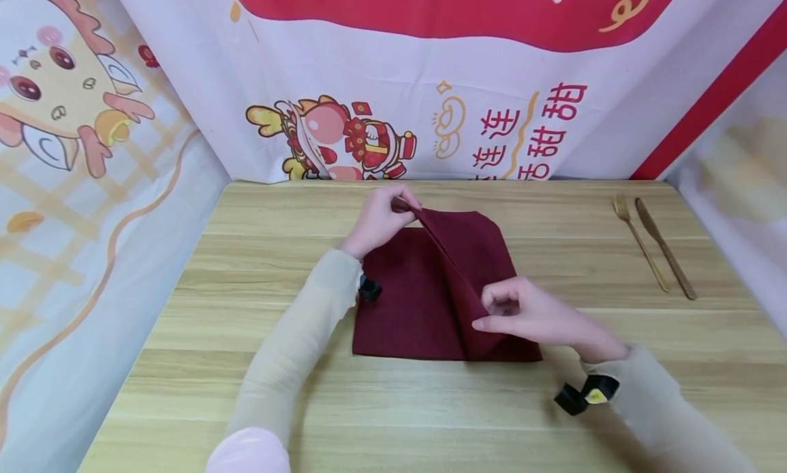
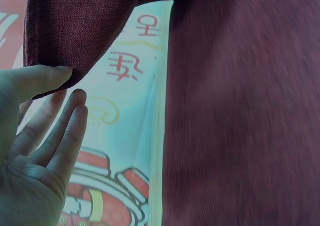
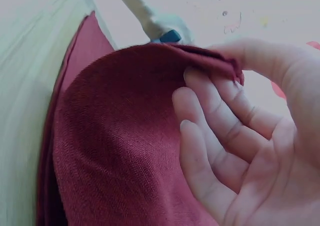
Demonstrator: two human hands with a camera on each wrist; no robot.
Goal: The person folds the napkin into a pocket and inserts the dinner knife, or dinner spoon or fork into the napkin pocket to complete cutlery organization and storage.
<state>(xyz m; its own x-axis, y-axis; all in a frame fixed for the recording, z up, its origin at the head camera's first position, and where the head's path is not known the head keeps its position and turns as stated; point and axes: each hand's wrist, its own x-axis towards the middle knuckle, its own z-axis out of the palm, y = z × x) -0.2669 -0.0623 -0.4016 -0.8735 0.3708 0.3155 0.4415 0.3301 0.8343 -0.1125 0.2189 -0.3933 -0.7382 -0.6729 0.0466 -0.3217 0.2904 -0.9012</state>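
Note:
A dark red cloth napkin [image 1: 399, 302] lies on the wooden table, with one layer lifted off it. My left hand [image 1: 384, 217] pinches the far corner of that raised layer between thumb and fingers; in the left wrist view the thumb presses on the cloth corner [image 2: 80, 30], while the other fingers stretch below it. At the near right, my right hand [image 1: 522, 312] pinches the layer's other corner. The right wrist view shows the cloth [image 3: 125, 110] bulging from the right hand's grip, its lower layers resting on the table.
A gold fork [image 1: 639, 240] and a gold knife [image 1: 667, 251] lie side by side at the table's right. Printed curtains [image 1: 369, 63] hang behind the table [image 1: 227, 309] and along its left side.

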